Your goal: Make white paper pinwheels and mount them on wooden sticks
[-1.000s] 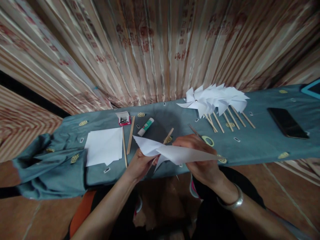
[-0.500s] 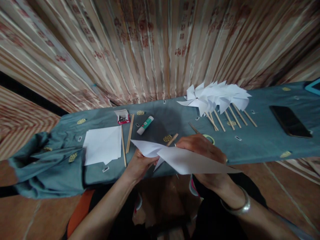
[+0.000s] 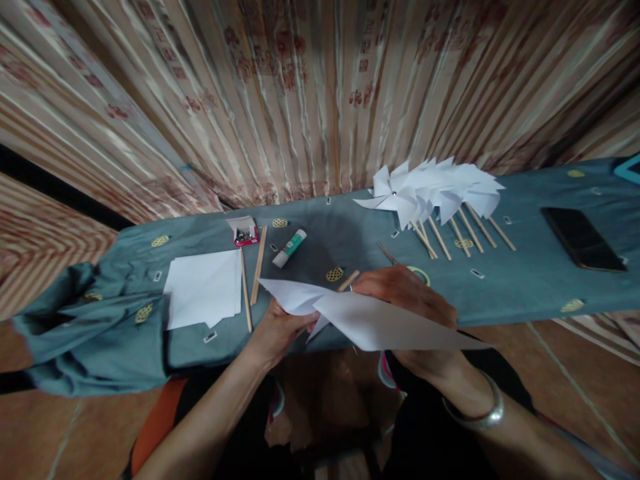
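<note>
A white paper pinwheel (image 3: 370, 320) with folded blades is held in the air over the table's front edge. My left hand (image 3: 283, 330) pinches it near its middle, thumb on top. My right hand (image 3: 405, 293) is curled behind the large right blade, touching the paper; its fingertips are hidden, so what they grip does not show. A short length of wooden stick (image 3: 349, 281) shows between the paper and my right knuckles. Just beyond that hand lie scissors (image 3: 419, 275), partly covered by it.
Several finished pinwheels (image 3: 440, 190) on sticks lie overlapped at the back right, a black phone (image 3: 583, 239) farther right. To the left are stacked white paper (image 3: 203, 290), loose wooden sticks (image 3: 259, 265), a red box of metal pins (image 3: 245, 231) and a glue stick (image 3: 290, 249).
The camera view has shifted very slightly. Both hands keep their hold, and the pinwheel's right blade tip reaches a little farther right.
</note>
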A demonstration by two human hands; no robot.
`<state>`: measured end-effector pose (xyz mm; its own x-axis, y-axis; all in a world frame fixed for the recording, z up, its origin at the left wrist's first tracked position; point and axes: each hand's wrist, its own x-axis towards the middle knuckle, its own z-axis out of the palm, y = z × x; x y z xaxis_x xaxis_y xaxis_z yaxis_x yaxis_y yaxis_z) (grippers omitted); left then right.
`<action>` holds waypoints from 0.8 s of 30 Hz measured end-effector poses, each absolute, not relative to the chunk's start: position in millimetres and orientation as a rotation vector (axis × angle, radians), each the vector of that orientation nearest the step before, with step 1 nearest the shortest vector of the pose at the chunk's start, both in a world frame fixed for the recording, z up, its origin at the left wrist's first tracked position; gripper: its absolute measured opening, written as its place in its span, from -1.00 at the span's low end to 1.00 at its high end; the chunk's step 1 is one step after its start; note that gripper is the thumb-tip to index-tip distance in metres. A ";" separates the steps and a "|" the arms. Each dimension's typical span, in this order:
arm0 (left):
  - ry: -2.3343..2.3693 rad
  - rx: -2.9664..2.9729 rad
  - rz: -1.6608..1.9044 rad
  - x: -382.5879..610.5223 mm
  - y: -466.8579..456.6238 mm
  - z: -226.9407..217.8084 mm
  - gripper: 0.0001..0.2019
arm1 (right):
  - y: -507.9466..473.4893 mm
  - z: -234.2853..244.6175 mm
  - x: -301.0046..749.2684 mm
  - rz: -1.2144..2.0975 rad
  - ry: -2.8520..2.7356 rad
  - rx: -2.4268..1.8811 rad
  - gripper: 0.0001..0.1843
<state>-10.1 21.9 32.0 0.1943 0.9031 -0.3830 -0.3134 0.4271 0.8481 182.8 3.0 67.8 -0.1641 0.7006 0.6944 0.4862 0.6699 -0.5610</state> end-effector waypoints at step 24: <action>1.077 0.615 0.983 -8.7 22.0 36.4 -0.64 | 2.4 70.4 183.2 0.270 -1.837 -0.955 -0.86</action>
<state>-8.7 22.0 36.4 0.1413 0.8887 -0.4362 -0.3531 0.4569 0.8164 183.2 2.4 70.4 -0.1822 0.7138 0.6762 0.4889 0.6625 -0.5676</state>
